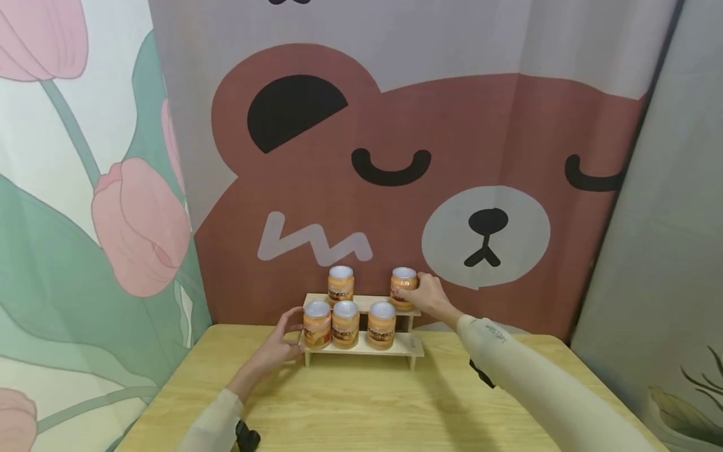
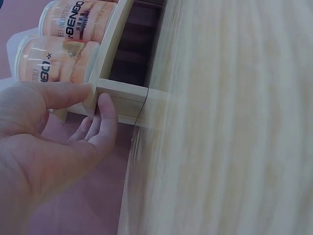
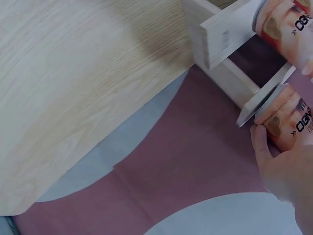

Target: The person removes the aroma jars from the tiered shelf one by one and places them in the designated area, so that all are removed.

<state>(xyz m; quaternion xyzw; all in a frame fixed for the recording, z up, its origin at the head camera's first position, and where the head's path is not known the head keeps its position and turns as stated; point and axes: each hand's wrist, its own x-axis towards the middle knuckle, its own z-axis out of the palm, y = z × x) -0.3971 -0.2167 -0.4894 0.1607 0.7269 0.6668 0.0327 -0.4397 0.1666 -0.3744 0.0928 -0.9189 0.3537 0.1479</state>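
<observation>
A two-step wooden stand (image 1: pixel 361 342) sits at the far edge of the table. My left hand (image 1: pixel 277 346) pinches the left end of its lower step, thumb on top and fingertips (image 2: pixel 106 110) below the board. My right hand (image 1: pixel 432 295) grips an orange-labelled can (image 1: pixel 403 290) with a silver lid at the right end of the upper step. In the right wrist view, that can (image 3: pixel 284 115) stands at the step's edge with fingers against its side. Another such can (image 1: pixel 341 284) stands at the upper left. Three more, including the left can (image 1: pixel 317 325), line the lower step.
The pale wooden table (image 1: pixel 350 408) stretches in front of the stand. Right behind hangs a curtain (image 1: pixel 480 125) with a brown bear print, and a tulip-print curtain (image 1: pixel 135 226) is on the left. A plant pot (image 1: pixel 678 417) shows at the lower right.
</observation>
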